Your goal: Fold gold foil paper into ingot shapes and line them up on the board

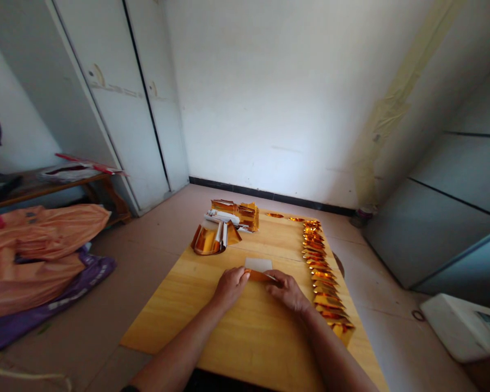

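Observation:
A sheet of gold foil paper (257,275) is stretched between my hands, low over the wooden table. Its left end is pinched in my left hand (232,284); my right hand (288,289) grips the other end, fingers curled. Just beyond the sheet lies a pale rectangular piece (258,264), flat on the tabletop (228,343). To the right of my right hand runs a long row of folded gold foil pieces (320,267). Farther off at the left, a curved stack of gold foil sheets (209,237) sits beside more gold and white paper (245,215).
A grey cabinet (142,109) stands at the back left and a grey appliance-like box (453,218) at the right. Orange cloth and a purple bag (81,275) lie on the left. A white container (461,326) is on the right, beyond the table.

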Demonstrator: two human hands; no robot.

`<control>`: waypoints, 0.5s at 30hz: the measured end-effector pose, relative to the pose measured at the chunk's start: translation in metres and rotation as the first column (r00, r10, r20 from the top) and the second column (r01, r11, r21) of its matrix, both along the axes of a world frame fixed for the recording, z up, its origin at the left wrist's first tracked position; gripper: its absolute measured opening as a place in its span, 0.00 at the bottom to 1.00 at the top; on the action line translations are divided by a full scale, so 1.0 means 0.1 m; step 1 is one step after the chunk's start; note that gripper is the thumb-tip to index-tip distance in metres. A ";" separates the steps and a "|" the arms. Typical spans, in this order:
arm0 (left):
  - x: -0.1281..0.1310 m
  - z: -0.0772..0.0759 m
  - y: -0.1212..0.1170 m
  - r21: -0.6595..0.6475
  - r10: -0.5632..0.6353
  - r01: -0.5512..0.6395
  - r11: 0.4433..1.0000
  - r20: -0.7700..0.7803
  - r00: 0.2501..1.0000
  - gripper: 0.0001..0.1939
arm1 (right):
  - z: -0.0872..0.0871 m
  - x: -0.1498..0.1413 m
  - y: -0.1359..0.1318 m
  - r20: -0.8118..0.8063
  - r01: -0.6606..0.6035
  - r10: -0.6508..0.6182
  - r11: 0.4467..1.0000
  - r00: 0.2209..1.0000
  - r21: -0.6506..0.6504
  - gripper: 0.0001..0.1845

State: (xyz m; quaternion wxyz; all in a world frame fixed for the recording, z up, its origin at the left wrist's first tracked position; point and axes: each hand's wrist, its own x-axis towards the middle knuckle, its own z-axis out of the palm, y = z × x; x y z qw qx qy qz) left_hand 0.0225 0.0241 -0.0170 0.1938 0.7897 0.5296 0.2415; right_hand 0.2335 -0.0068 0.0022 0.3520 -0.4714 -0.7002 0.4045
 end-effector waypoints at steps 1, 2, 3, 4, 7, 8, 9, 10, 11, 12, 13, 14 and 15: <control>0.03 0.01 0.03 -0.004 0.038 -0.038 0.999 -0.010 0.999 0.15 | -0.02 -0.01 0.04 -0.001 0.072 -0.072 0.997 0.997 0.006 0.19; 0.06 0.02 0.05 -0.006 0.074 -0.074 0.997 -0.022 0.997 0.14 | -0.05 -0.04 0.08 0.010 0.135 -0.136 0.990 0.991 0.026 0.18; 0.10 0.04 0.08 -0.010 0.105 -0.106 0.994 -0.036 0.994 0.13 | -0.07 -0.07 0.14 0.043 0.198 -0.200 0.979 0.979 0.056 0.17; 0.13 0.06 0.10 -0.020 0.135 -0.136 0.990 -0.051 0.989 0.12 | -0.09 -0.11 0.19 0.078 0.266 -0.273 0.960 0.959 0.083 0.16; 0.24 0.12 0.16 -0.066 0.223 -0.233 0.970 -0.126 0.966 0.11 | -0.10 -0.26 0.34 0.231 0.397 -0.415 0.910 0.880 0.123 0.14; 0.26 0.13 0.18 -0.072 0.244 -0.256 0.964 -0.144 0.959 0.11 | -0.09 -0.31 0.37 0.315 0.432 -0.453 0.891 0.834 0.136 0.14; 0.29 0.14 0.19 -0.072 0.261 -0.274 0.959 -0.157 0.953 0.10 | -0.08 -0.35 0.38 0.402 0.463 -0.486 0.872 0.776 0.159 0.13; 0.31 0.13 0.19 -0.067 0.273 -0.287 0.956 -0.169 0.947 0.11 | -0.07 -0.39 0.39 0.486 0.478 -0.506 0.857 0.712 0.193 0.13; 0.32 0.13 0.20 -0.056 0.283 -0.297 0.953 -0.183 0.941 0.13 | -0.07 -0.43 0.40 0.558 0.477 -0.520 0.847 0.646 0.237 0.13; 0.34 0.12 0.21 -0.042 0.292 -0.306 0.951 -0.203 0.935 0.15 | -0.07 -0.46 0.40 0.614 0.465 -0.530 0.839 0.584 0.283 0.12; 0.35 0.11 0.21 -0.028 0.298 -0.312 0.950 -0.231 0.926 0.17 | -0.08 -0.48 0.39 0.654 0.447 -0.537 0.835 0.532 0.322 0.12; 0.35 0.09 0.22 -0.014 0.303 -0.317 0.948 -0.262 0.916 0.19 | -0.09 -0.49 0.39 0.680 0.434 -0.543 0.830 0.492 0.349 0.11; 0.36 0.09 0.22 -0.003 0.305 -0.320 0.947 -0.293 0.906 0.20 | -0.11 -0.50 0.39 0.697 0.427 -0.545 0.828 0.466 0.363 0.11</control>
